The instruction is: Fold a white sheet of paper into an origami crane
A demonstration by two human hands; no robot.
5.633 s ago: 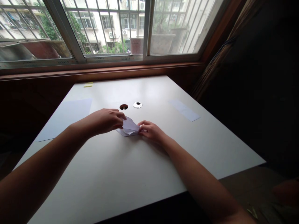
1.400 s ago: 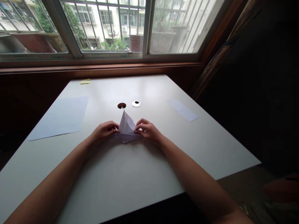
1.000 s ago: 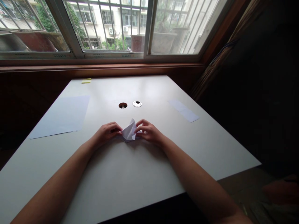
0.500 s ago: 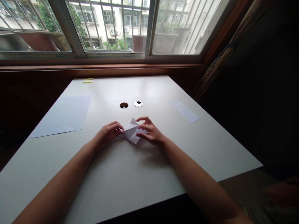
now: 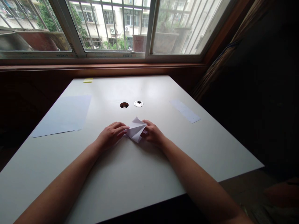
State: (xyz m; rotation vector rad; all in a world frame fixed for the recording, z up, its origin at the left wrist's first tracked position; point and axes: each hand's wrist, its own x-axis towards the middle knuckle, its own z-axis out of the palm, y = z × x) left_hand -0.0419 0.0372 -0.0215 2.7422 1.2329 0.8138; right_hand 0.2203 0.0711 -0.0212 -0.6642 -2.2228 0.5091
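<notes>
A person sits at a white table (image 5: 130, 174) beneath a wide window (image 5: 109, 28), both bare forearms reaching in from the near edge.

At the middle of the table, between the two hands, lies a small folded paper (image 5: 136, 130). It is white and has been creased into a compact pointed shape, with a raised ridge running toward its far tip and a sharp corner pointing toward the near side. It rests on the table rather than being lifted clear.

The left hand (image 5: 113, 133) lies palm down with the fingers loosely stretched. Its fingertips touch the left edge of the folded paper and press on it rather than closing around it. The right hand (image 5: 151, 133) is curled at the paper's right side, its fingers grasping that edge, though the paper partly hides the exact grip.

Judging by the shape, several folds are already made. The paper is much smaller than a full sheet and has several layers. One flap stands slightly raised rather than pressed flat, so the folding looks partway through.

On the far left lies a flat, unfolded sheet (image 5: 63, 115), well apart from the hands. A narrow strip of paper (image 5: 185, 110) lies on the right. Just beyond the hands are a round hole (image 5: 124, 105) in the table and a round cap (image 5: 138, 104) beside it. A small yellow note (image 5: 88, 80) sits at the far left edge.
</notes>
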